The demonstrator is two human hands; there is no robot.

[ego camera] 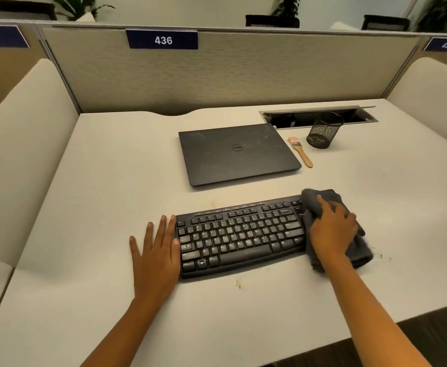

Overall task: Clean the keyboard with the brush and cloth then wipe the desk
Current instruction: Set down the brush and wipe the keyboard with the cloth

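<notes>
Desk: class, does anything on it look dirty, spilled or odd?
Yes. Brownish specks dot the desk before the keyboard and right of the cloth; the laptop lid is smudged.

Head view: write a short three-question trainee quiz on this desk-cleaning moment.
1. True or false: the brush lies between the closed Dell laptop and the mesh pen cup.
2. The right hand holds the grey cloth on the keyboard at its: A left end, B right end, C space bar.
3. Fill in: the left hand lies flat at the keyboard's ____ end.
Key: 1 true; 2 B; 3 left.
</notes>
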